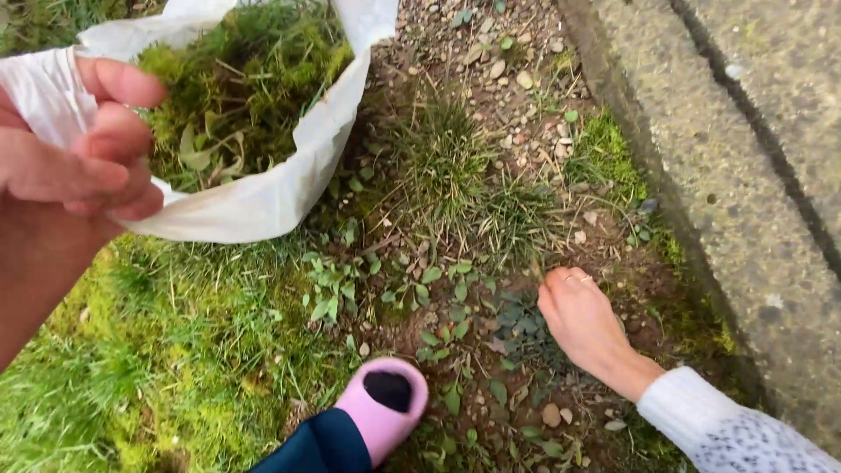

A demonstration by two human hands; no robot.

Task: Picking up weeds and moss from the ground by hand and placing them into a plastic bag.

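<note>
My left hand [83,144] pinches the white bag [263,197] rim. My right hand [583,320] presses into weeds [517,320] by the curb [701,175], fingers hidden; grip unclear.

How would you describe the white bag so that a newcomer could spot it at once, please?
Start from the concrete kerb on the right and cross the gravelly soil to the top-left corner. There the left hand grips the bag by its rim. It alone is white plastic, filled with pulled moss and grass.
</note>
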